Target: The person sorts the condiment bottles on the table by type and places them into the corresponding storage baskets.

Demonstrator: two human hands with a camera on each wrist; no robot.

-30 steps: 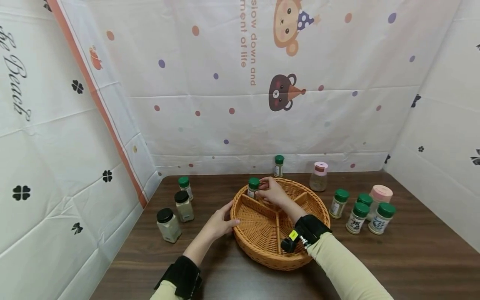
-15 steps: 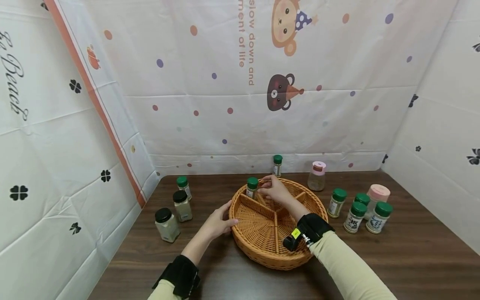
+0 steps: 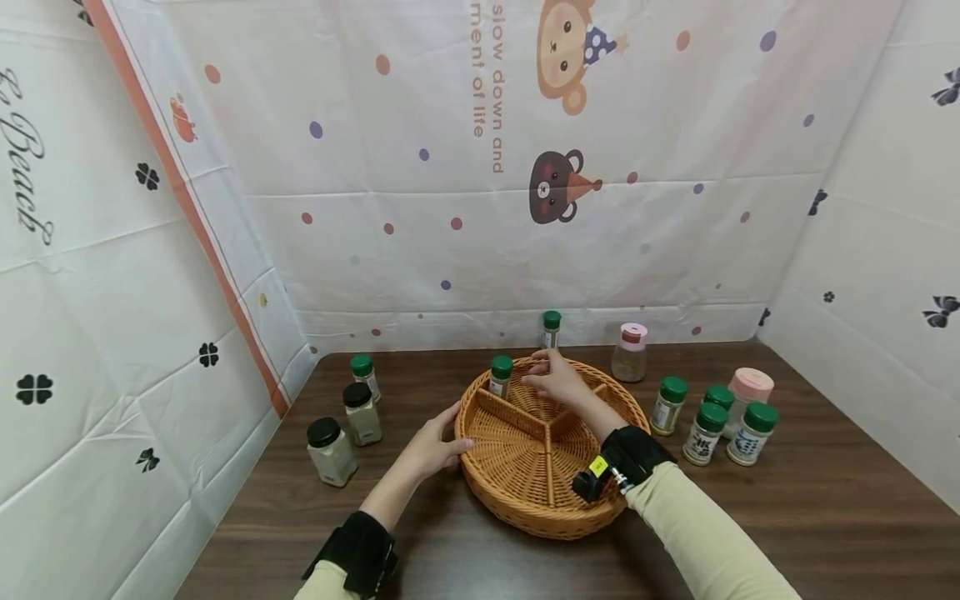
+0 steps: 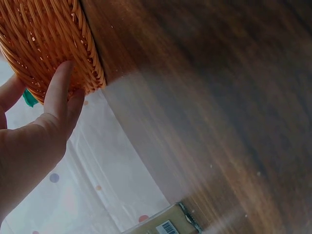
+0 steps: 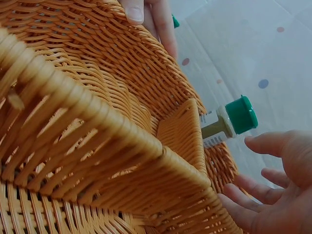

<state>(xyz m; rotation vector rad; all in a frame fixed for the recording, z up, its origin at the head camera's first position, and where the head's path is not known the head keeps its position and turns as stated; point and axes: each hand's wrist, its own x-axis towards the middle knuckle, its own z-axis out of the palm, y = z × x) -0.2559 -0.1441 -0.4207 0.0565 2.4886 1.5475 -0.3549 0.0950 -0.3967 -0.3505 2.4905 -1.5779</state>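
Note:
A round wicker basket (image 3: 555, 523) with divided compartments stands on the table. My left hand (image 3: 431, 448) grips its left rim, thumb over the edge and fingers along the outer wall, as the left wrist view also shows. A spice jar (image 3: 500, 377) with a green cap stands upright in the back left compartment. My right hand (image 3: 558, 383) hovers over the back of the basket, just right of that jar. In the right wrist view its fingers (image 5: 265, 144) are spread and apart from the green cap (image 5: 241, 115), holding nothing.
Two black-capped jars (image 3: 332, 452) and a green-capped jar (image 3: 365, 375) stand left of the basket. Behind it are another green-capped jar (image 3: 551, 329) and a pink-capped jar (image 3: 629, 353). Several green-capped jars (image 3: 705, 433) and a larger pink-lidded jar (image 3: 750, 390) cluster at the right.
My right hand has drawn slightly right, widening the gap to the green-capped jar in the basket. The left hand keeps its hold on the rim. The head view has shifted a little.

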